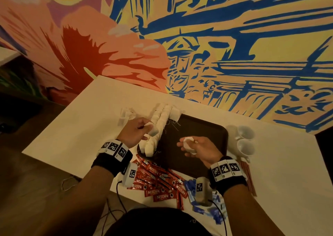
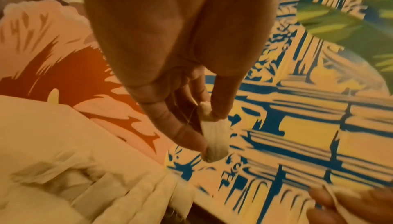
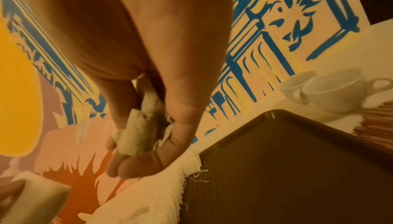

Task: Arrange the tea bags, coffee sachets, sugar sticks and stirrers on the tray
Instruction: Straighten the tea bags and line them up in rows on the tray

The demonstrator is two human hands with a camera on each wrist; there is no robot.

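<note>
A long overlapping row of tea bags (image 1: 159, 127) already runs along the left edge of the dark tray (image 1: 207, 133), so that part of the arranging looks well advanced. The rest has not started, as far as I can judge: the red coffee sachets (image 1: 158, 183) lie heaped on the table (image 1: 75, 127) between the two wrists, the blue sugar sticks (image 1: 203, 205) are scattered under the right wrist, and the reddish stirrers (image 1: 249, 176) sit just outside the right forearm, all off the tray.

The left hand (image 1: 134, 133) hovers right beside the row, thumb and forefinger pinching one tea bag (image 2: 213, 136) that hangs from its fingertips. The right hand (image 1: 197, 149) is over the middle of the tray, its fingers curled around a small bunch of tea bags (image 3: 138, 131).

A few loose tea bags (image 1: 126, 117) remain on the table just beyond the left hand. Two white cups (image 1: 245, 140) stand beyond the right hand, beside the tray.
</note>
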